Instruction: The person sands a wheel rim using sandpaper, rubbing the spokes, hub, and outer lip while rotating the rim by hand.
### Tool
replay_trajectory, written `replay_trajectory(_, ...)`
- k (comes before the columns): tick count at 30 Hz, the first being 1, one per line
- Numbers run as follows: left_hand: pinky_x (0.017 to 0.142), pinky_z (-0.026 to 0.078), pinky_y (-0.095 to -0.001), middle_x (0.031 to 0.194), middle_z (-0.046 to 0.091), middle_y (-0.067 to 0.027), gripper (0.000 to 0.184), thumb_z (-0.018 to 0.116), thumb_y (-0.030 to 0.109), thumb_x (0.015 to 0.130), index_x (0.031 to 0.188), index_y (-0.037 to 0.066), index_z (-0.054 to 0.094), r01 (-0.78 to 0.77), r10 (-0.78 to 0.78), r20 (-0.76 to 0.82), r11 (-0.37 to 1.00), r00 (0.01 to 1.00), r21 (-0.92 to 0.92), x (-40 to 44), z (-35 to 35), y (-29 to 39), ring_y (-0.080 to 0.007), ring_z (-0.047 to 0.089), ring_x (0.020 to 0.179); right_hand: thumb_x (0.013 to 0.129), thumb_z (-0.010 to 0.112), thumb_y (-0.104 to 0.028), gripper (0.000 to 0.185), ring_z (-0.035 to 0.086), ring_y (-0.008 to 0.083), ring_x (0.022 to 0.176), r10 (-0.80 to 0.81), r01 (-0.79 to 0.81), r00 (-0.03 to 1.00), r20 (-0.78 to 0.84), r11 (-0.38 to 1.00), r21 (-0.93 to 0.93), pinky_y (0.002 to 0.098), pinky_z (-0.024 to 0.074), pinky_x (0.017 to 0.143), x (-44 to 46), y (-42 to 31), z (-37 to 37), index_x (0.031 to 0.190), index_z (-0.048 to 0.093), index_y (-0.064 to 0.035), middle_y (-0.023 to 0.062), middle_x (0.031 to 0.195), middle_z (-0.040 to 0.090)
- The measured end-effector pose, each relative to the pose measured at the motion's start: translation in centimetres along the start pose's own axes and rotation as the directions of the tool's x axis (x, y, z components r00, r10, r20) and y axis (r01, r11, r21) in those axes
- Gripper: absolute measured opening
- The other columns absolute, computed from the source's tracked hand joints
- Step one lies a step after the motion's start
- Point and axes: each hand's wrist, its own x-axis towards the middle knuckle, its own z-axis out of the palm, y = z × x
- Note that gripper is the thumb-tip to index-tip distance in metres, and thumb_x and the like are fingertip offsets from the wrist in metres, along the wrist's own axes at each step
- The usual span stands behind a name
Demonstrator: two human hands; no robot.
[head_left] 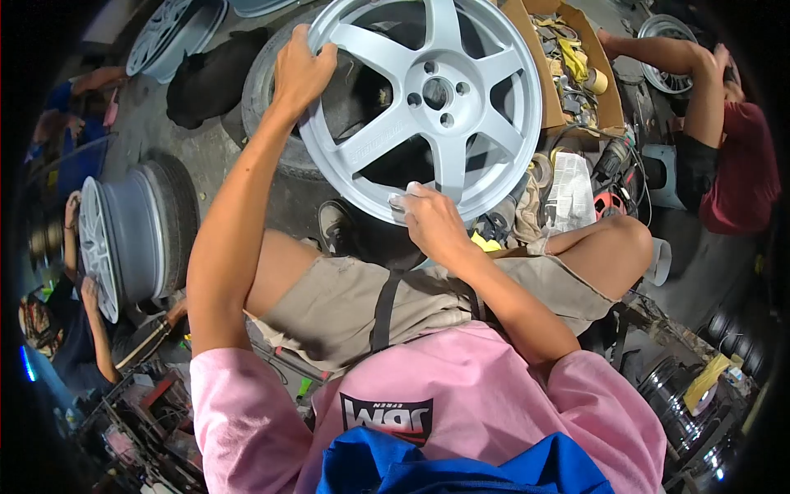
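Observation:
A light grey multi-spoke wheel rim [448, 99] lies tilted above my lap, its hub face towards me. My left hand [301, 70] is closed on its outer edge at the upper left, with some fingers hidden. At the near edge, my right hand [434, 224] is closed on a small pale sheet [400, 204], held against the rim's lip. Raised lettering shows on the lower left spoke. Behind the rim, a dark tyre [262, 103] is partly visible.
An open cardboard box [609, 103] holds tape and scraps at upper right. Newspaper [571, 193] and a power tool [611, 160] lie below it. One person [741, 173] sits at right; another's arms [97, 329] reach a wheel [132, 235] at left.

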Motion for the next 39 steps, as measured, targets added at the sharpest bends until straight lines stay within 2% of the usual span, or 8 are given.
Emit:
replay_trajectory(8,0.092,0.052,-0.0525,0.106,0.07,-0.0348,0.052,0.063,0.026,0.088,0.125,-0.009,0.058,0.033,-0.034,0.035,0.999,0.999,0.013,0.1,-0.1,0.3,-0.0502,0.069,0.1,0.087,0.06,0.0,0.024,0.061,0.0416,0.083,0.094,-0.108,0.994,0.057,0.924,0.367,0.0524,0.0476,0.075,3.6,-2.0,0.7,0.105,0.076,-0.0012,0.0208,0.086,0.057)
replay_trajectory(12,0.092,0.052,-0.0517,0.106,0.07,-0.035,0.053,0.063,0.027,0.089,0.127,-0.009,0.058,0.02,-0.02,0.034,1.0,0.999,-0.005,0.0,0.0,-0.1,-0.0491,0.069,0.102,0.085,0.063,0.007,0.028,0.065,0.0357,0.084,0.041,-0.06,0.991,0.124,0.987,0.149,0.0431,0.0501,0.072,-1.5,-0.6,-2.8,0.109,0.076,-0.0021,0.017,0.092,0.064)
replay_trajectory(17,0.092,0.053,-0.0507,0.104,0.071,-0.0345,0.053,0.063,0.027,0.089,0.127,-0.009,0.059,-0.004,0.003,0.021,1.0,1.0,0.023,0.1,-0.1,0.4,-0.0479,0.07,0.1,0.081,0.067,0.005,0.017,0.065,0.0408,0.087,0.056,-0.046,0.998,-0.035,0.971,0.234,0.0487,0.0536,0.078,1.0,-3.2,-0.7,0.095,0.075,0.0005,0.0181,0.088,0.063)
replay_trajectory(20,0.09,0.053,-0.0507,0.103,0.07,-0.0344,0.052,0.064,0.027,0.089,0.126,-0.009,0.059,0.017,-0.018,0.044,1.0,0.999,0.021,0.1,-0.4,0.4,-0.0478,0.07,0.099,0.084,0.067,0.005,0.022,0.065,0.0403,0.086,0.011,-0.002,0.998,-0.068,0.991,0.135,0.0482,0.0514,0.075,-0.2,-2.6,-0.9,0.103,0.074,-0.0019,0.0174,0.092,0.065)
replay_trajectory(28,0.092,0.053,-0.0509,0.107,0.07,-0.0345,0.056,0.064,0.03,0.089,0.128,-0.009,0.058,-0.006,0.007,-0.015,0.999,1.0,0.052,0.2,0.3,-0.3,-0.048,0.07,0.102,0.081,0.066,0.003,0.015,0.066,0.0443,0.081,0.001,0.001,0.999,0.043,0.999,-0.05,0.0519,0.0534,0.074,1.4,-2.4,0.2,0.094,0.073,0.0023,0.022,0.088,0.064)
replay_trajectory(32,0.094,0.052,-0.0512,0.109,0.07,-0.034,0.056,0.064,0.03,0.089,0.129,-0.008,0.059,0.028,-0.029,0.018,0.998,0.999,0.049,0.2,0.1,-0.4,-0.0489,0.069,0.104,0.083,0.065,0.002,0.008,0.064,0.0447,0.077,-0.035,0.05,0.977,-0.208,0.997,0.067,0.0532,0.0517,0.07,9.1,-5.7,3.2,0.089,0.069,0.0038,0.0228,0.085,0.063)
replay_trajectory(36,0.095,0.052,-0.0521,0.109,0.07,-0.0346,0.054,0.064,0.03,0.089,0.129,-0.006,0.059,0.038,-0.039,0.03,0.999,0.999,0.029,0.1,0.1,-0.2,-0.0504,0.068,0.106,0.081,0.066,0.0,0.005,0.065,0.0431,0.083,0.028,-0.009,0.986,-0.161,0.993,0.115,0.053,0.0508,0.072,8.0,-5.7,2.6,0.081,0.065,0.0048,0.0266,0.091,0.063)
replay_trajectory(39,0.094,0.052,-0.0528,0.109,0.07,-0.0346,0.053,0.064,0.03,0.089,0.128,-0.006,0.059,-0.031,0.032,-0.014,0.999,0.999,0.022,0.3,0.4,-0.7,-0.0507,0.067,0.106,0.08,0.067,0.001,0.022,0.065,0.0393,0.104,0.028,-0.029,0.998,0.06,1.0,0.007,0.0475,0.0539,0.089,0.0,-0.8,0.6,0.101,0.072,-0.0022,0.0202,0.107,0.064)
